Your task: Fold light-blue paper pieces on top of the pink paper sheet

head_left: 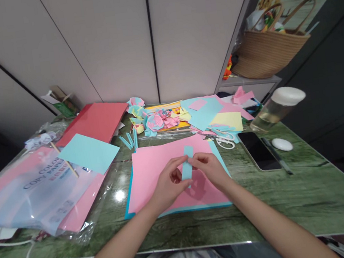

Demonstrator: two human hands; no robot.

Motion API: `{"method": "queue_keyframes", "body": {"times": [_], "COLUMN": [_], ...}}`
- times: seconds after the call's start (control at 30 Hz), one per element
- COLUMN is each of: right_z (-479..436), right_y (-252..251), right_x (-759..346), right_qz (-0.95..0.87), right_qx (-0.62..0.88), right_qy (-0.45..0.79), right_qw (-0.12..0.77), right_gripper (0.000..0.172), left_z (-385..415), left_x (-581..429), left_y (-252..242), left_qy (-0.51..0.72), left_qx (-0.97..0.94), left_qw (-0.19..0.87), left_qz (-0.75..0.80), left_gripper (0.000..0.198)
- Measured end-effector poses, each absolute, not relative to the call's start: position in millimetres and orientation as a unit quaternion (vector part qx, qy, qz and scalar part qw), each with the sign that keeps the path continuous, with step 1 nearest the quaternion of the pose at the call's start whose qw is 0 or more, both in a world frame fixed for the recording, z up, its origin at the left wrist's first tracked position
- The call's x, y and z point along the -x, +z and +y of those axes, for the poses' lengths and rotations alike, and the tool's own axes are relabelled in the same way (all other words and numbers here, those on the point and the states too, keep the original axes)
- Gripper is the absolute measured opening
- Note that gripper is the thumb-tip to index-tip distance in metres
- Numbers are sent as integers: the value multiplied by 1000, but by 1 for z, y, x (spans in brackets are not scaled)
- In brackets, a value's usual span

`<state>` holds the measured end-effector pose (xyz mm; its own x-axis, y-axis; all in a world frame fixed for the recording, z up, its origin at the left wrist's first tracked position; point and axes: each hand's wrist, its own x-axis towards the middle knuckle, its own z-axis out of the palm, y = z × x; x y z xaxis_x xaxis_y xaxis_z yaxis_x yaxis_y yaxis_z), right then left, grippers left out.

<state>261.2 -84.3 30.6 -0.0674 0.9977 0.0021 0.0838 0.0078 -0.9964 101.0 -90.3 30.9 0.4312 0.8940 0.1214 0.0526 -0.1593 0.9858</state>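
A light blue paper strip (186, 170) is held upright between both hands, above a stack of pink paper (151, 162) with blue sheets under it. My left hand (171, 182) grips the strip's left edge, thumb near its lower end and fingertips higher up. My right hand (207, 166) pinches its right edge near the upper part. Beyond the stack lie several paper flowers (155, 122) in pink, blue and yellow. White-handled scissors (226, 141) rest at the stack's far right corner. Narrow folded blue strips (129, 141) lie behind its far left corner.
On the left, a plastic pack of copy paper (40, 190) carries a blue sheet (88, 152) and a thin stick (64, 160). A red folder (94, 122) lies behind. To the right are a phone (259, 151), a pen (276, 156), a white oval object (282, 144) and a bottle (276, 108).
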Motion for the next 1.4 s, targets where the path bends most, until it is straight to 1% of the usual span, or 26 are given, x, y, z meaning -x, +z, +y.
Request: {"method": "queue_keyframes", "body": {"times": [0.13, 0.3, 0.47, 0.67, 0.8, 0.87, 0.97, 1.0, 1.07, 1.27, 1.4], "right_z": [-84, -86, -86, -85, -85, -85, -85, -85, -84, -82, -82], "right_y": [29, 32, 32, 31, 32, 32, 32, 31, 30, 28, 27], "right_x": [-260, -258, -258, -259, -258, -258, -258, -258, -257, -260, -260], "right_qz": [-536, -555, -553, -555, -563, -575, -593, -599, -607, -609, -606], "right_qx": [513, 506, 515, 504, 525, 527, 517, 513, 506, 485, 481], "right_qy": [474, 494, 481, 501, 459, 446, 463, 469, 475, 503, 511], "right_qw": [475, 439, 445, 432, 444, 438, 408, 397, 386, 374, 374], "right_gripper": [27, 29, 30, 30, 29, 28, 27, 27, 28, 31, 30], "left_z": [-91, -91, -91, -93, -91, -88, -81, -79, -77, -76, -74], "left_x": [-102, -102, -103, -105, -105, -103, -98, -96, -95, -95, -92], "left_y": [32, 31, 28, 26, 26, 26, 25, 24, 23, 21, 20], "left_qy": [387, 404, 408, 416, 418, 426, 436, 436, 437, 440, 441], "left_qx": [-660, -656, -655, -650, -644, -638, -631, -626, -612, -600, -616], "left_qw": [531, 518, 515, 516, 529, 535, 536, 538, 546, 551, 534], "left_qz": [365, 371, 372, 371, 362, 353, 353, 357, 368, 377, 375], "left_gripper": [55, 54, 55, 56, 58, 52, 30, 25, 22, 30, 34]}}
